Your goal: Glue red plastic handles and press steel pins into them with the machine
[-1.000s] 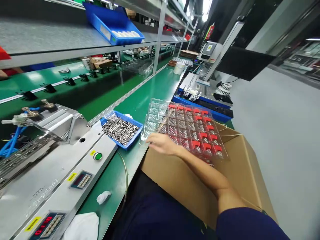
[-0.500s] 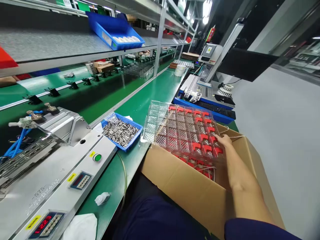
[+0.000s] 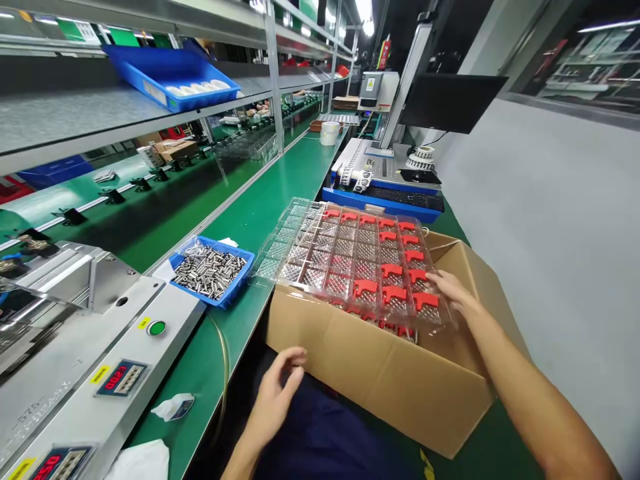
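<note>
A clear plastic blister tray [image 3: 327, 245] lies over the top of an open cardboard box [image 3: 375, 373]. Red pistol-shaped plastic parts [image 3: 394, 294] fill the pockets along its far and right sides, while many other pockets hold none. At the tray's right edge my right hand [image 3: 453, 291] has its fingertips closed on the rim, right beside one red part. My left hand [image 3: 275, 393] is in front of the box, apart from it, with loosely curled fingers, thumb apart and nothing held. More red parts show beneath the tray, partly hidden inside the box.
On the green bench a blue bin [image 3: 233, 287] holds many small metal pins [image 3: 210, 272]. A metal machine [image 3: 100, 353] with digital displays and a green button [image 3: 157, 327] occupies the left. Beyond the box are a keyboard [image 3: 395, 198] and a monitor [image 3: 453, 101].
My left hand has come into view in front of the box. The tray now lies flatter, with my right hand still at its right edge. The camera view has shifted.
</note>
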`<control>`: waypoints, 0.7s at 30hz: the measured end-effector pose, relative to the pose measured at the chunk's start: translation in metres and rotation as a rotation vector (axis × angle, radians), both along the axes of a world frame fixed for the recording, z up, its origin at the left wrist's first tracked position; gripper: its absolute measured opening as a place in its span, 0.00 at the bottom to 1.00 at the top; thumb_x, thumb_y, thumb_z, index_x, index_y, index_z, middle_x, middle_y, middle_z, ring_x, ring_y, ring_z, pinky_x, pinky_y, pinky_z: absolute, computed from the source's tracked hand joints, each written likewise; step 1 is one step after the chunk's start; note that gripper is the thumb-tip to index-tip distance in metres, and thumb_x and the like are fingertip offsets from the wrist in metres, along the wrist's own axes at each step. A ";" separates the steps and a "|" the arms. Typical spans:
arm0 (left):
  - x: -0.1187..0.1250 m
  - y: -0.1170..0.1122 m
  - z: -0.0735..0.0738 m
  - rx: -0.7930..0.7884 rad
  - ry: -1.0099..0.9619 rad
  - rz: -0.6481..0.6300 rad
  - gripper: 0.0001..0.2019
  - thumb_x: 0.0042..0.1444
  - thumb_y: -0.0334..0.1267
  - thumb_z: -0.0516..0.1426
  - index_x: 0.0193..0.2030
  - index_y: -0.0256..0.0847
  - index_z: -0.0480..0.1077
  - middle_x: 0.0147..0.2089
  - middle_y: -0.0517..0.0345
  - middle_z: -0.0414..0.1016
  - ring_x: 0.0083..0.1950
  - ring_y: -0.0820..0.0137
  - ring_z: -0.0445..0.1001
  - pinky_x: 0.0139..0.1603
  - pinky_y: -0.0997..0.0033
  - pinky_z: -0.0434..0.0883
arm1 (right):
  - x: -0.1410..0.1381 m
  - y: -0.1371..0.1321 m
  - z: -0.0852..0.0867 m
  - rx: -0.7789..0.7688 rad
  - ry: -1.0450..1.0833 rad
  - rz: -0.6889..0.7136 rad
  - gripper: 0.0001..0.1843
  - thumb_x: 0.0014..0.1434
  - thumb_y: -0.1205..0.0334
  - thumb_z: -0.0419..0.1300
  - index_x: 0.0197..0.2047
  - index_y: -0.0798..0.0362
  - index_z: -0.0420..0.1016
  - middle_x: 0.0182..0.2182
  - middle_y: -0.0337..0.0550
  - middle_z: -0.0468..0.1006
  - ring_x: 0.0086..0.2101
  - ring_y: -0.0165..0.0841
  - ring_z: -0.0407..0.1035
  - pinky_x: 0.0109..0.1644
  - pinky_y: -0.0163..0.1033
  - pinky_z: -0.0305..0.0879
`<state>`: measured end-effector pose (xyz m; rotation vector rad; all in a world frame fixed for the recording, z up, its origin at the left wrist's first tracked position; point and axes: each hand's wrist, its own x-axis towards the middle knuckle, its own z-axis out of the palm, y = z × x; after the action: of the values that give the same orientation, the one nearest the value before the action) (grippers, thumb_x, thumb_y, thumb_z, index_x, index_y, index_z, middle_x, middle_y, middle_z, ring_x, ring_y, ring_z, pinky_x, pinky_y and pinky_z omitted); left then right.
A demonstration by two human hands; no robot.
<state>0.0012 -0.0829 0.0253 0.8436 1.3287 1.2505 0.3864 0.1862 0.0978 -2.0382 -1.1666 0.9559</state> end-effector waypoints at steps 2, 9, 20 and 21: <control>0.031 0.033 -0.004 -0.090 -0.255 -0.060 0.24 0.49 0.59 0.72 0.47 0.47 0.79 0.53 0.48 0.83 0.58 0.50 0.81 0.65 0.51 0.74 | 0.004 -0.026 -0.006 0.036 0.065 0.001 0.07 0.60 0.61 0.67 0.35 0.52 0.73 0.26 0.41 0.79 0.25 0.33 0.74 0.26 0.35 0.72; 0.114 0.088 -0.009 -0.209 -0.544 0.077 0.29 0.49 0.57 0.74 0.46 0.42 0.69 0.52 0.42 0.81 0.55 0.54 0.83 0.50 0.64 0.80 | 0.010 -0.086 -0.040 0.153 0.170 -0.003 0.07 0.47 0.64 0.67 0.31 0.51 0.74 0.21 0.36 0.74 0.23 0.34 0.71 0.25 0.34 0.68; 0.148 0.095 -0.005 -0.236 -0.656 0.413 0.24 0.49 0.28 0.66 0.48 0.46 0.59 0.39 0.60 0.76 0.35 0.71 0.82 0.37 0.73 0.81 | 0.030 -0.117 -0.059 0.305 0.368 -0.120 0.25 0.51 0.37 0.68 0.42 0.45 0.70 0.37 0.43 0.79 0.37 0.38 0.78 0.37 0.40 0.80; 0.146 0.091 -0.007 -0.238 -0.658 0.414 0.25 0.48 0.28 0.66 0.48 0.46 0.59 0.38 0.61 0.76 0.34 0.71 0.82 0.37 0.73 0.81 | 0.035 -0.116 -0.061 0.285 0.367 -0.136 0.26 0.53 0.33 0.65 0.40 0.45 0.68 0.36 0.44 0.78 0.36 0.39 0.78 0.36 0.42 0.80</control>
<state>0.1474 0.0076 0.0187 -0.0396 1.0935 1.4780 0.4217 0.0701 0.0366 -1.6119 -0.8963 0.9828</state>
